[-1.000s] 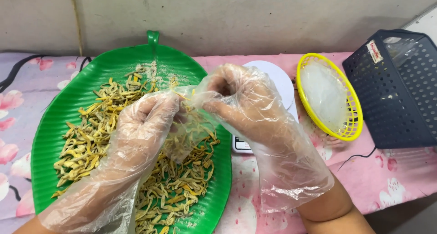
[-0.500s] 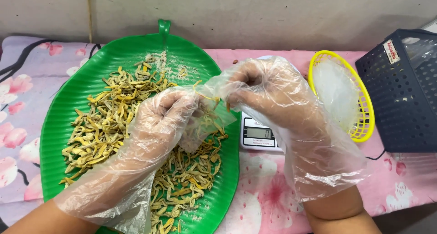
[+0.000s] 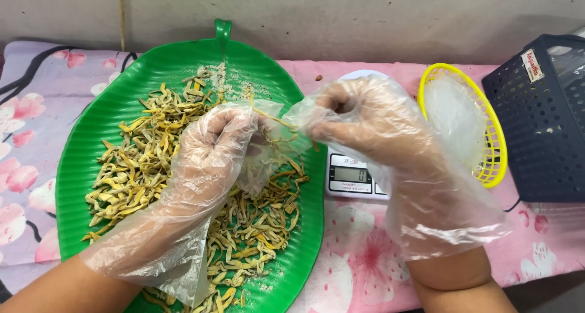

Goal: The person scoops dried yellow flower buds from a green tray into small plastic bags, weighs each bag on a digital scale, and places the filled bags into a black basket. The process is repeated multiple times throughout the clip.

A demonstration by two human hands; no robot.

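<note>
Head view: gloved left hand (image 3: 213,145) and right hand (image 3: 359,121) pinch one yellow strip (image 3: 275,119) above green tray (image 3: 79,167).

One tray (image 3: 91,167), two baskets (image 3: 487,115) (image 3: 542,136) — one scale (image 3: 356,179).

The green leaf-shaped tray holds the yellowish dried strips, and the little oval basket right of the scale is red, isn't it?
Not quite. The head view shows the oval basket is yellow, not red. The rest holds: the green leaf-shaped tray carries the yellowish dried strips, and the basket sits to the right of the scale.
</note>
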